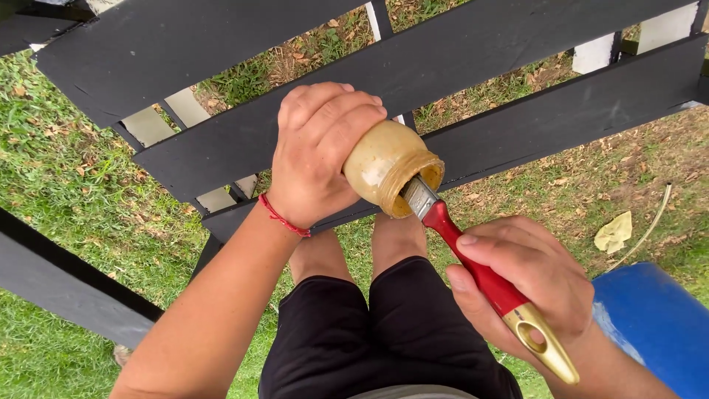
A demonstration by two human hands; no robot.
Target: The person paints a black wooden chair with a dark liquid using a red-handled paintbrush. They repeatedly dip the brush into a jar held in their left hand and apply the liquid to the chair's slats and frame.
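My left hand (316,151) grips a small glass jar (384,164) smeared with yellowish liquid, tilted with its mouth toward the lower right. My right hand (521,281) holds a paintbrush (480,273) by its red handle with a gold end. The brush's metal ferrule sits at the jar's mouth and the bristles are inside the jar, hidden. A red cord bracelet (283,218) circles my left wrist. Both hands are above my legs in black shorts (369,332).
A wooden frame of black painted slats (517,44) with unpainted white posts (148,125) stands on grass just in front of me. A blue barrel (657,325) is at lower right. A yellow leaf (614,232) and dry leaves lie on the ground.
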